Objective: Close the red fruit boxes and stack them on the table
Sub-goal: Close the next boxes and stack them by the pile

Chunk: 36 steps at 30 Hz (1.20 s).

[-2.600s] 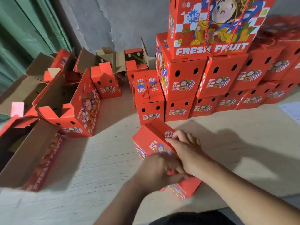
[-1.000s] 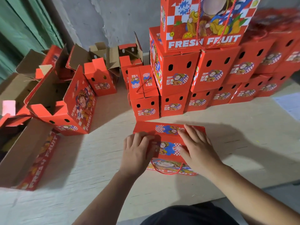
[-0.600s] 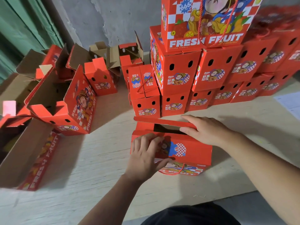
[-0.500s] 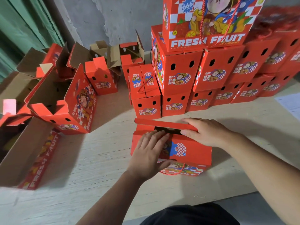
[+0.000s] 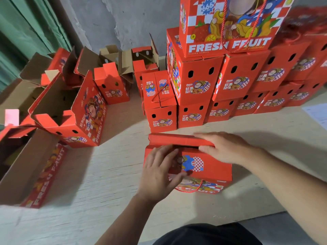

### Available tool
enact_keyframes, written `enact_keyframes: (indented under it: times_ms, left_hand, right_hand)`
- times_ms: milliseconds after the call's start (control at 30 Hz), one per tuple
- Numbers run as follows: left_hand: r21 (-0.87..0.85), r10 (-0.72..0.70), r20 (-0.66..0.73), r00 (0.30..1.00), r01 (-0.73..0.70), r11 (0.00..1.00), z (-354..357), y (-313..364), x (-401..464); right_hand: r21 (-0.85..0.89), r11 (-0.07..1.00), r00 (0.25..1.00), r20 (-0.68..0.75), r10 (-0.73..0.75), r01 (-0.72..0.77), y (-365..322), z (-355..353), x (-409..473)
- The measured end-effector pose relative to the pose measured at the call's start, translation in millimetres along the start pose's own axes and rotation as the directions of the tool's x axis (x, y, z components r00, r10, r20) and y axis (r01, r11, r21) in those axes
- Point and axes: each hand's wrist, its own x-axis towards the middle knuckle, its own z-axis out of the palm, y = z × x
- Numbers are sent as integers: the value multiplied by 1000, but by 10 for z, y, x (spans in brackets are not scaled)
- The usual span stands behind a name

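Observation:
A red fruit box (image 5: 208, 167) stands on the table (image 5: 106, 177) right in front of me, a red rope handle (image 5: 192, 190) hanging on its near face. Its two top flaps are almost down, with a dark gap between them. My left hand (image 5: 157, 172) lies flat on the near flap, thumb against the front face. My right hand (image 5: 224, 149) rests with straight fingers on the far flap (image 5: 169, 139), thumb along its edge. Behind, closed red boxes (image 5: 194, 82) are stacked in tiers against the wall.
Several open red boxes (image 5: 85, 110) with raised flaps crowd the left and back left. A large open carton (image 5: 26, 165) lies at the left edge. A white paper sheet (image 5: 316, 114) sits at the right.
The box, tilted in my hands earlier, now stands square on the table. Over the last half second the far flap has come lower and my left hand has pushed further over the near flap.

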Motion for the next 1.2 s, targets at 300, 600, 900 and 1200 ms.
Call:
enact_keyframes:
  times_ms: [300, 600, 900, 1200]
  left_hand:
    - [-168, -356, -168, 919, 329, 929, -145, -231, -90]
    - [236, -107, 205, 973, 57, 970, -357, -533, 778]
    - [335, -74, 479, 875, -104, 937, -303, -599, 929]
    - [391, -135, 547, 826, -110, 914, -198, -539, 694]
  right_hand:
    - [-105, 994, 999, 30, -19, 22, 47, 379, -91]
    - [-70, 997, 999, 31, -42, 44, 47, 259, 16]
    - [-172, 982, 996, -2, -86, 85, 124, 315, 75]
    - [-257, 966, 996, -81, -24, 3, 41, 631, -39]
